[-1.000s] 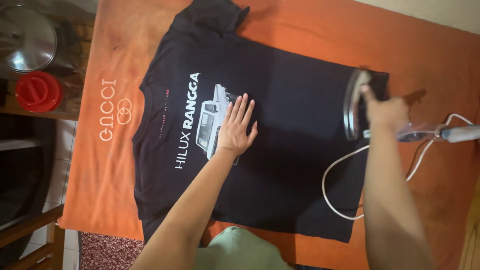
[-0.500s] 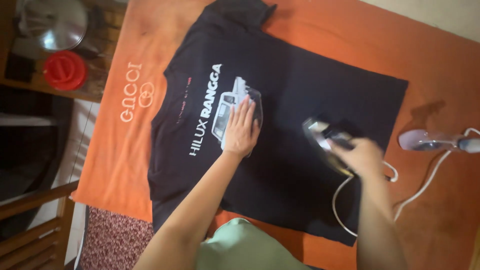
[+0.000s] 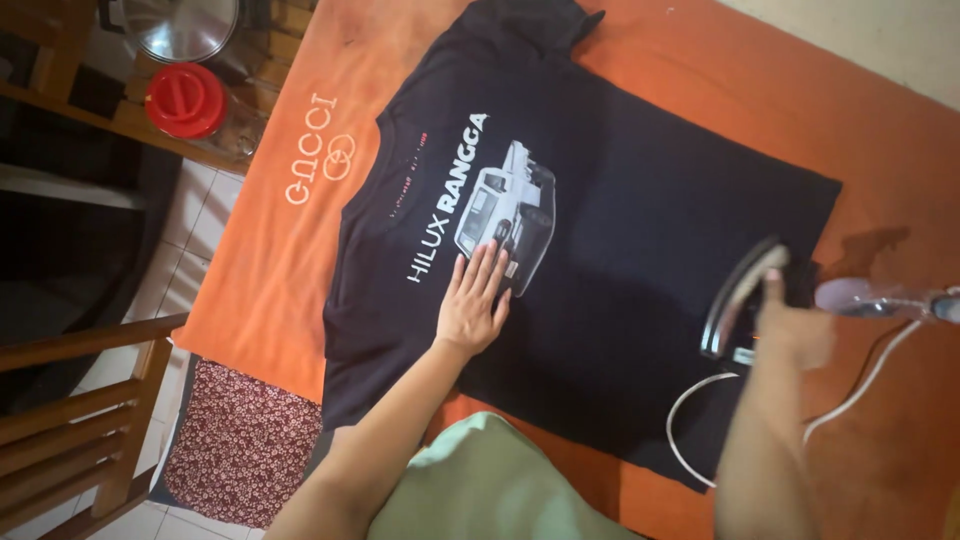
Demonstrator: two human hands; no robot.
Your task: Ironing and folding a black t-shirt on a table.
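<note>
Iron [image 3: 745,298] held in right hand [image 3: 795,325], fingers closed around the handle, sole tilted up on edge over the lower hem area of the dark T-shirt [image 3: 640,260]. Judged rigid, fairly heavy, hot at the sole; best taken only by the handle, keeping the white cord [image 3: 690,400] trailing off the hem behind it clear. Left hand [image 3: 475,305] open and flat, palm down, pressed on the shirt just beside the printed vehicle graphic [image 3: 505,210]; holds nothing. Shirt spread face up on an orange cloth [image 3: 300,260] covering the surface; fabric judged soft, light, easily wrinkled, best pinned by a flat palm. White lettering beside the graphic on the shirt chest; pale lettering and a ring emblem on the orange cloth beside the collar. Red round lid [image 3: 185,100] and metal pot lid [image 3: 185,28] at upper left, well apart. Wooden chair [image 3: 75,400] at lower left, floral fabric [image 3: 240,440] beside it.
</note>
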